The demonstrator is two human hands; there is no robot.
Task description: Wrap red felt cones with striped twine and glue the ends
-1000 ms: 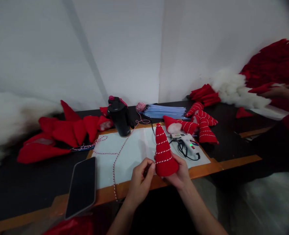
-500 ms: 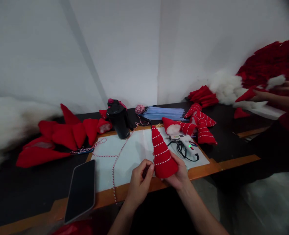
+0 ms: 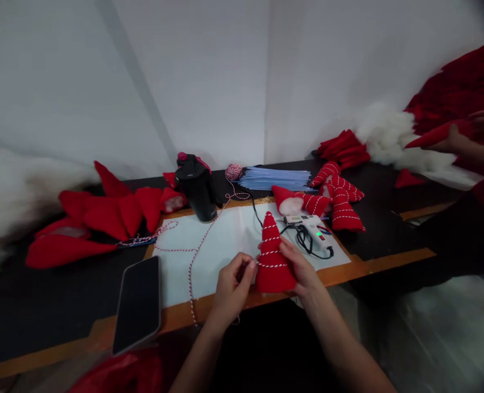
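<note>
A stuffed red felt cone (image 3: 273, 277), wound with red-and-white cord, stands upright in my right hand (image 3: 301, 268), whose fingers wrap its right side. At its lower left edge, my left hand (image 3: 234, 281) pinches the red-and-white twisted cord (image 3: 258, 264) between thumb and fingertips. More of this cord (image 3: 192, 273) runs across the white sheet (image 3: 221, 240) from a ball of cord (image 3: 234, 172) at the back. A white glue gun (image 3: 313, 232) with a green light lies just right of the cone.
A black tumbler (image 3: 196, 188) and blue strips (image 3: 275, 178) stand behind the sheet. Plain red cones (image 3: 106, 215) lie left, cord-wound cones (image 3: 342, 210) right. A phone (image 3: 137, 305) sits at the front edge. Another person's hand (image 3: 455, 141) holds red felt at far right.
The cone has turned from leaning left to nearly upright, and my right hand has shifted its grip higher. The other person's hands have moved at the right. The view has tilted slightly.
</note>
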